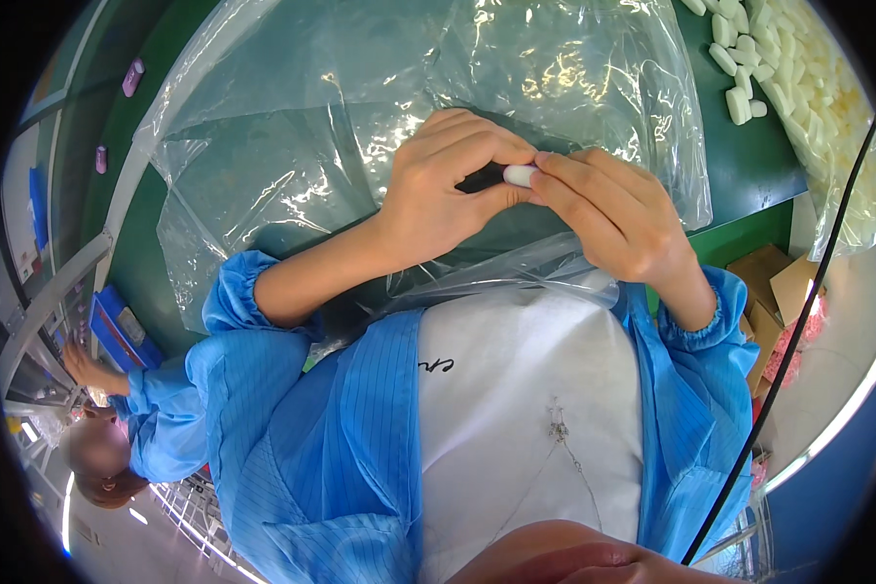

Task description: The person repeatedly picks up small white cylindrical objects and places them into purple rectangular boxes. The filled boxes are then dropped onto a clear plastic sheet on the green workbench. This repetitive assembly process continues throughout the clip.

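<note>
Over a clear plastic sheet, both hands meet at the fingertips around a small white rounded piece (519, 175). My right hand (618, 209) pinches the piece at its right end, with the fingers closed together. My left hand (443, 180) curls its forefinger and thumb toward the same piece, and their tips meet at it. Inside that curl shows a dark patch; whether it is a thing or just a gap, I cannot tell. Underneath lies the clear plastic sheet (302, 146), wrinkled and glossy.
Many white rounded pieces (745, 49) lie at the far right, partly in a clear bag (847, 175). Two small purple pieces, one a purple piece (132, 78), rest far left on the green table (749, 165). Cardboard boxes (764, 282) stand right. Another person (165, 419) works at left.
</note>
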Action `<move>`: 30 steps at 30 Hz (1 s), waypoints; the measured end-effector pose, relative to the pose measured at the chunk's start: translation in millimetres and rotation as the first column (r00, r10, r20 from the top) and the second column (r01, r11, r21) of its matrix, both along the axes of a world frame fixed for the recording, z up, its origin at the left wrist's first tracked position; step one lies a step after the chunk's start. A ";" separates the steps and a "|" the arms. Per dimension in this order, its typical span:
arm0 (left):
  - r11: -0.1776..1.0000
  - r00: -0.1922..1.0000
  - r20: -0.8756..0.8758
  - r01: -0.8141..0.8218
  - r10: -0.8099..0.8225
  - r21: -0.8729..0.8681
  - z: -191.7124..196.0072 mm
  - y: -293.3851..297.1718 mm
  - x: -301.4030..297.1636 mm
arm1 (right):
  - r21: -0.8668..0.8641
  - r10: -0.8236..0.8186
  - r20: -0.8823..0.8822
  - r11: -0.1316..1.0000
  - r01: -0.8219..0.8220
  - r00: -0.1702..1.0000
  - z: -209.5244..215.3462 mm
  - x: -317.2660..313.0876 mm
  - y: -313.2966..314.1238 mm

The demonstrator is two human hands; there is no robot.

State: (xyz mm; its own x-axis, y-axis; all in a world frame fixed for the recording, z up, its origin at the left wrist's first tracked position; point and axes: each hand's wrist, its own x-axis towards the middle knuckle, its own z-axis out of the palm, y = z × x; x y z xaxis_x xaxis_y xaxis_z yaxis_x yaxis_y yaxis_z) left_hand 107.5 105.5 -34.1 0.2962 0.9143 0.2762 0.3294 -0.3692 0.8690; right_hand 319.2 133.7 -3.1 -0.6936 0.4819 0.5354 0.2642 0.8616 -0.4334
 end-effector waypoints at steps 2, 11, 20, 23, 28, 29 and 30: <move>1.000 1.000 -0.006 -0.001 0.001 0.013 0.1 0.3 0.3 | 0.061 0.035 0.008 0.997 -0.035 0.999 -9.1 6.3 1.3; 0.991 0.994 -0.106 0.003 0.011 0.136 19.4 3.9 -3.4 | -0.031 -0.014 -0.039 0.999 0.013 0.999 6.8 7.3 -2.0; 0.808 0.712 -0.383 -0.529 0.589 0.259 51.2 121.1 -241.9 | -0.012 -0.182 0.043 0.983 0.182 0.982 23.0 6.1 11.4; 0.897 0.772 -0.461 -0.414 0.437 0.155 20.2 154.2 -333.1 | -0.032 -0.172 0.029 0.984 0.173 0.985 15.5 3.6 11.0; 0.782 0.355 -0.702 -0.373 0.617 0.499 2.4 157.4 -328.9 | -0.024 -0.260 0.011 0.965 0.261 0.965 11.0 13.5 12.3; 0.666 0.191 -0.646 -0.349 0.739 0.659 2.0 152.3 -312.1 | -0.020 -0.270 0.008 0.963 0.270 0.963 11.5 16.1 14.3; 0.579 0.258 -0.521 -0.438 0.814 0.688 10.7 148.8 -281.7 | -0.015 -0.275 0.000 0.961 0.275 0.961 12.4 17.5 16.9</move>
State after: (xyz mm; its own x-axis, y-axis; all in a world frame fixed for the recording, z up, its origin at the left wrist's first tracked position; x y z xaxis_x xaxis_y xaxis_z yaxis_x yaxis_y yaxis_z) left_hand -174.1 254.3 -23.4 -0.0858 0.7843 0.6144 0.9951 0.0983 0.0136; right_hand 336.7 150.6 9.4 -0.5324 0.6617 0.5280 0.4891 0.7495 -0.4461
